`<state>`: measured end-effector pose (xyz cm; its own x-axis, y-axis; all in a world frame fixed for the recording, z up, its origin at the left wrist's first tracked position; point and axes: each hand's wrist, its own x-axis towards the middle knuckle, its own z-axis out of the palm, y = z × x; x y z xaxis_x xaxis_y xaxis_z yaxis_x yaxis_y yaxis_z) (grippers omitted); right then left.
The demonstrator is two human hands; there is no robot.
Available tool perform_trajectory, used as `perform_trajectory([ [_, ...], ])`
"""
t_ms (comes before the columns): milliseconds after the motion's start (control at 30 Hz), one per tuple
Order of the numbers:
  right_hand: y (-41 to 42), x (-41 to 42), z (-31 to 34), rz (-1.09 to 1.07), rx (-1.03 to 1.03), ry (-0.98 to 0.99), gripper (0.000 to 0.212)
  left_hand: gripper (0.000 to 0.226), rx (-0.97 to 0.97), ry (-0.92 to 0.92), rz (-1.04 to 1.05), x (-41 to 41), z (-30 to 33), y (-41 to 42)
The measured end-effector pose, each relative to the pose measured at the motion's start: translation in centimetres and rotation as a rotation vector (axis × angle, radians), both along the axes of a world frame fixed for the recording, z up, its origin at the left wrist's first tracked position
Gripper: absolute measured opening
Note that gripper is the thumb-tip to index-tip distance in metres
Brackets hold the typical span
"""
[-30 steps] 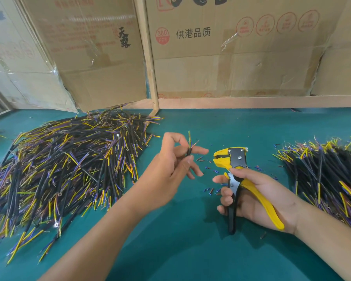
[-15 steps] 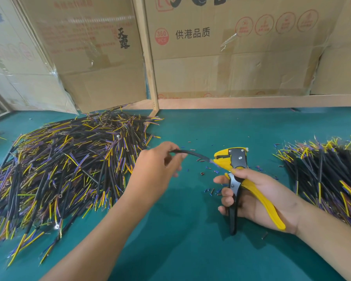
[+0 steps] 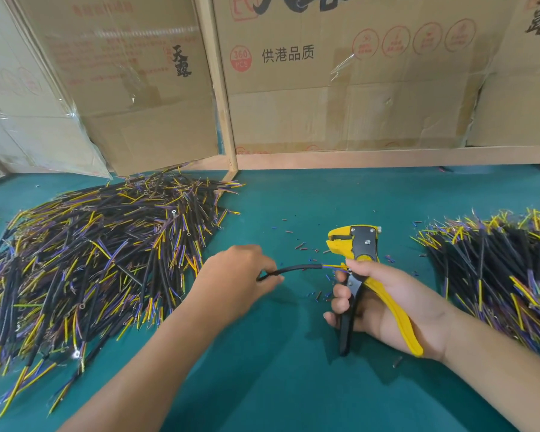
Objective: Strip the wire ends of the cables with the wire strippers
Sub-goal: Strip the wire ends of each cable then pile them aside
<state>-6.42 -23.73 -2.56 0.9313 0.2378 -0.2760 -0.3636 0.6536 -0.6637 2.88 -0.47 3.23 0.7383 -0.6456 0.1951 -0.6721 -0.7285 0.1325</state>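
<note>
Since a second ago left hand (image 3: 237,282) has swung its pinched cable (image 3: 296,269) flat toward strippers (image 3: 356,244) clasped in right hand (image 3: 396,304), mid-bench; big pile (image 3: 91,260) at left edge, another pile (image 3: 496,269) right, so much likely remains.

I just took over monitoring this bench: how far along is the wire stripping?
Done: insulation bits litter the green mat, and a cable pile lies at right. In hand: the left hand holds one black cable, its coloured wires by the yellow wire strippers gripped in the right hand. Left: probably the larger pile, though which pile is finished is unclear.
</note>
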Motion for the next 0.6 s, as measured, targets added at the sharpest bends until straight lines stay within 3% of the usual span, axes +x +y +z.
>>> perform_trajectory([
  [100, 0.6, -0.2, 0.3, -0.058, -0.026, -0.004, 0.025, 0.024, -0.126, 0.041, -0.245, -0.5, -0.2, -0.2],
  [200, 1.3, -0.9, 1.1, -0.079, -0.067, -0.036, 0.028, 0.021, -0.381, 0.279, -0.407, -2.2, -0.1, -1.2],
  [300, 2.0, -1.8, 2.3, -0.056, -0.110, -0.109, 0.026, 0.007, -0.522, 0.372, -0.420, -3.3, -0.1, -2.0],
  [400, 2.9, -2.5, 3.1, -0.075, -0.148, -0.168, 0.018, 0.010, -0.602, 0.497, -0.365, -3.0, 0.0, -1.7],
  [600, 3.9, -2.9, 3.2, -0.095, -0.175, -0.244, 0.012, 0.015, -0.640, 0.575, -0.405, -3.2, 0.6, -1.4],
])
